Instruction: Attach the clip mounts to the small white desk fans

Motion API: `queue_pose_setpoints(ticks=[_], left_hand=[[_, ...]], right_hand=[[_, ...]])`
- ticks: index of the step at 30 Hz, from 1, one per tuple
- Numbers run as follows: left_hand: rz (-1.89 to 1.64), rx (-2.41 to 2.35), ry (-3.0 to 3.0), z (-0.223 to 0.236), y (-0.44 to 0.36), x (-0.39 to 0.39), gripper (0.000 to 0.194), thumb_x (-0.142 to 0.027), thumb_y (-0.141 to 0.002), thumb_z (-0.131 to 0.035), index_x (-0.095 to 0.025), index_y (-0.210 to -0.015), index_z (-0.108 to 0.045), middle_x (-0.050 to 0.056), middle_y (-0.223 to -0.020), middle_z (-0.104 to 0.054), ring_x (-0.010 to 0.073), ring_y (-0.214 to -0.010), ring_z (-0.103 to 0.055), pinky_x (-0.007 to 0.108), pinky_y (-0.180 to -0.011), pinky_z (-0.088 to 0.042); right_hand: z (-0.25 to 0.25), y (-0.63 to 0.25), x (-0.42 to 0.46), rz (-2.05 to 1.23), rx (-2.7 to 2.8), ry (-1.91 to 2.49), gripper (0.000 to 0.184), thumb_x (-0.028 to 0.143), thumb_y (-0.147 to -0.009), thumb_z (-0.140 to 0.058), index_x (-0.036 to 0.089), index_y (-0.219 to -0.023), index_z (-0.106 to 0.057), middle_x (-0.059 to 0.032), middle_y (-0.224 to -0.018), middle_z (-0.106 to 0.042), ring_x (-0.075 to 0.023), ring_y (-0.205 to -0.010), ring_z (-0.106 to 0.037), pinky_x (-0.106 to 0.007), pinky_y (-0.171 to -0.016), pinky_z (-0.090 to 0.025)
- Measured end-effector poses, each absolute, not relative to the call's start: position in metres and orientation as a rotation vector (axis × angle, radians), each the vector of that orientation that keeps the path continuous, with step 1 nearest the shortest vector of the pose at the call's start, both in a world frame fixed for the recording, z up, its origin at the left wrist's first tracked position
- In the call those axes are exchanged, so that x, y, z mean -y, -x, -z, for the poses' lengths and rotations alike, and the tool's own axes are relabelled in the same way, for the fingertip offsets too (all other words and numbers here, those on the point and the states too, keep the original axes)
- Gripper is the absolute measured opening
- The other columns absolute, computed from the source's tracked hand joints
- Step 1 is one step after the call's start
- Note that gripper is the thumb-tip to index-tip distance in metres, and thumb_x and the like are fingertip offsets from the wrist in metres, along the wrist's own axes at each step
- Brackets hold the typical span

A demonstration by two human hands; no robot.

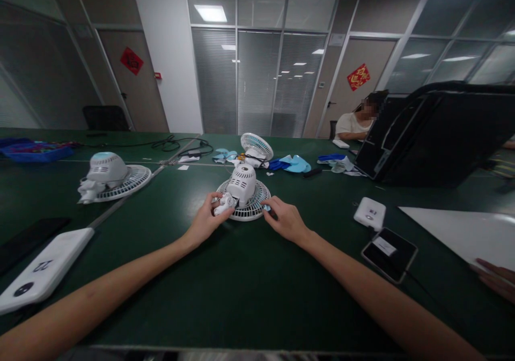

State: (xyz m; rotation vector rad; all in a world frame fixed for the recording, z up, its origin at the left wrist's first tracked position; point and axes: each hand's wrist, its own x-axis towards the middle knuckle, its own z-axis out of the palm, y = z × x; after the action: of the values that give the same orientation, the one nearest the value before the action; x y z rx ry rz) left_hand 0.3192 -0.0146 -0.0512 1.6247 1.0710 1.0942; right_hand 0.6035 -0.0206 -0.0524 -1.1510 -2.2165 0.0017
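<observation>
A small white fan (243, 186) lies grille down on the green table in front of me, its rounded motor housing facing up. My left hand (206, 219) is closed around the white clamp-like joint (225, 203) at the housing's near left side. At the right rim of the grille, my right hand (287, 220) pinches a small light-blue piece (266, 207) between thumb and fingers. Its exact shape is too small to make out, and I cannot tell whether it touches the grille.
Another fan (108, 176) lies to the left; a third (256, 147) stands behind, among blue blades (298, 163) and cables. White power banks (44, 267) (370, 213), a phone-like device (389, 253) and a black case (438, 135) are around. A person (354, 125) sits behind; another person's hand (497, 279) is at right.
</observation>
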Motion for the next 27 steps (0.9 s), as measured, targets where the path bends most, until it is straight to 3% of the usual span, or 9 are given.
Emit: queue_pose_setpoints(ticks=[4, 7, 12, 20, 27], left_hand=[[-1.061, -0.97, -1.421, 0.052, -0.327, 0.025, 0.058, -0.044, -0.089, -0.069, -0.02, -0.132, -0.04, 0.003, -0.094, -0.064, 0.0103, -0.057, -0.053, 0.024, -0.052, -0.043], [-1.063, -0.881, -1.252, 0.054, -0.332, 0.033, 0.056, -0.043, -0.092, -0.064, -0.019, -0.136, -0.04, 0.002, -0.089, -0.062, 0.0116, -0.061, -0.056, 0.027, -0.058, -0.047], [-1.032, -0.833, -1.318, 0.06, -0.336, 0.035, 0.061, -0.043, -0.087, -0.073, -0.02, -0.135, -0.043, -0.001, -0.084, -0.06, 0.0133, -0.063, -0.061, 0.026, -0.058, -0.047], [-1.056, -0.851, -1.349, 0.063, -0.334, 0.03, 0.056, -0.043, -0.087, -0.072, -0.021, -0.13, -0.043, -0.001, -0.089, -0.061, 0.0121, -0.06, -0.062, 0.024, -0.054, -0.046], [-1.061, -0.858, -1.399, 0.06, -0.332, 0.031, 0.052, -0.045, -0.089, -0.07, -0.019, -0.127, -0.048, -0.003, -0.078, -0.058, 0.0124, -0.061, -0.058, 0.024, -0.056, -0.047]], right_hand=[[0.058, -0.608, 0.018, -0.026, 2.071, 1.176, 0.025, 0.033, -0.099, -0.061, 0.022, -0.121, -0.061, -0.0035, -0.101, -0.066, -0.0133, -0.071, -0.063, -0.026, -0.066, -0.051], [0.061, -0.608, 0.017, -0.128, 2.001, 1.138, 0.028, 0.04, -0.097, -0.065, 0.021, -0.117, -0.062, -0.0027, -0.098, -0.067, -0.0124, -0.066, -0.06, -0.025, -0.062, -0.048], [0.06, -0.582, 0.019, -0.324, 1.954, 1.024, 0.024, 0.042, -0.096, -0.066, 0.023, -0.11, -0.066, 0.0, -0.088, -0.067, -0.0127, -0.066, -0.059, -0.025, -0.062, -0.047], [0.059, -0.531, 0.024, -0.27, 1.683, 1.015, 0.02, 0.04, -0.096, -0.065, 0.023, -0.106, -0.065, -0.0001, -0.088, -0.064, -0.0136, -0.067, -0.058, -0.025, -0.064, -0.046], [0.059, -0.534, 0.028, -0.232, 1.673, 1.059, 0.021, 0.04, -0.096, -0.063, 0.022, -0.105, -0.067, -0.0011, -0.086, -0.066, -0.0131, -0.063, -0.056, -0.025, -0.061, -0.045]])
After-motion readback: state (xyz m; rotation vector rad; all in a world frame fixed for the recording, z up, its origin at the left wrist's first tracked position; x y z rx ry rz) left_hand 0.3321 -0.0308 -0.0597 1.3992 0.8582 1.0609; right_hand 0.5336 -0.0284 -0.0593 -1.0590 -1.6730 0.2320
